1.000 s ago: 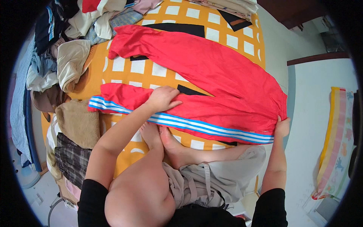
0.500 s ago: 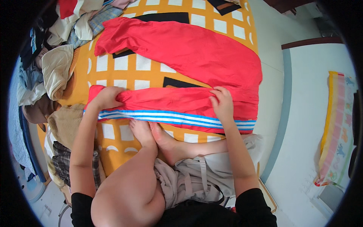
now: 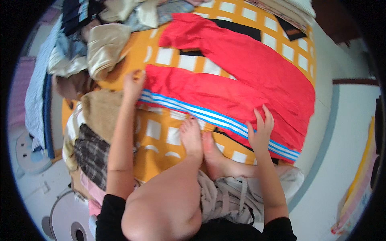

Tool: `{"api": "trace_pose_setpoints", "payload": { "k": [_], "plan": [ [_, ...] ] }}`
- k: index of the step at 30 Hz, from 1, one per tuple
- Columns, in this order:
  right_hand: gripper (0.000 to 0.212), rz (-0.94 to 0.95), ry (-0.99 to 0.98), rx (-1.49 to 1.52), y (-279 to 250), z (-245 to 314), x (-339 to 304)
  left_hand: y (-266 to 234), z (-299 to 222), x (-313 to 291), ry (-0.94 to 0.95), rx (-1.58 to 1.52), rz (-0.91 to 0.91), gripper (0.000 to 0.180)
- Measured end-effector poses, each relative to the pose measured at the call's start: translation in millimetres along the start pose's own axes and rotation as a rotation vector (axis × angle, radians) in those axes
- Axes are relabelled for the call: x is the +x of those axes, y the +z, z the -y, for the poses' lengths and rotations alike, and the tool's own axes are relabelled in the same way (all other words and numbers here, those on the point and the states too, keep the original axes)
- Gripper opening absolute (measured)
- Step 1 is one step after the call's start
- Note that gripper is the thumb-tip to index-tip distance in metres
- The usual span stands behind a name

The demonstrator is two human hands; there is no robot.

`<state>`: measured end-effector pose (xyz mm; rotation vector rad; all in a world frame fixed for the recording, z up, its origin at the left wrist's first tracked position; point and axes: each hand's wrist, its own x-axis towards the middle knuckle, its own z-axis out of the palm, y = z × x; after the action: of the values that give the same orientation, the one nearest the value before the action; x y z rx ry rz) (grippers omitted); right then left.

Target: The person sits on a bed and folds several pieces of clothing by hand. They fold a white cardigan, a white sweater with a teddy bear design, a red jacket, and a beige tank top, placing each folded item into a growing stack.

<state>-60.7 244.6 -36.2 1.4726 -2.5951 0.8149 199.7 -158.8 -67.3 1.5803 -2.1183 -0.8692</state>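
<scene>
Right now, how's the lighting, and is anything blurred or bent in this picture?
Head view: light soft and even, no strong glare on the red trousers; head view again: fine detail, as on the plaid cloth, slightly soft; toward the head view's rim: the grey wall band bows and the corners go black.

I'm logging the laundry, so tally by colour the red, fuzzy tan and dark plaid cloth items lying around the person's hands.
Red: 1, the striped trousers
Tan: 1, the fuzzy cloth
Dark plaid: 1, the plaid cloth
Total: 3
</scene>
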Motion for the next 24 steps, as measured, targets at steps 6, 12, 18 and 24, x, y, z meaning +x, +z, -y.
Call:
{"api": "trace_pose_setpoints", "payload": {
  "k": [6, 12, 18, 24],
  "plan": [
    [0.04, 0.242, -0.056, 0.12, 19.5, 30.2, -37.8, -24.6, -12.1, -42.4, -0.114, 0.254, 0.218, 0.054],
    [0.034, 0.217, -0.197, 0.068, 14.3, 20.1, -31.1, -51.4, -29.9, -36.6, -0.134, -0.038, 0.274, 0.037],
    [0.033, 0.311, -0.282, 0.029, 7.6, 36.2, -42.3, -77.1, 0.1, -36.2, -0.035, -0.795, 0.267, 0.009],
    [0.038, 0.569, -0.238, 0.083, 9.0, 48.8, -42.2, -69.6, 13.9, -24.9, 0.004, 0.233, 0.378, 0.018]
  ]
}}
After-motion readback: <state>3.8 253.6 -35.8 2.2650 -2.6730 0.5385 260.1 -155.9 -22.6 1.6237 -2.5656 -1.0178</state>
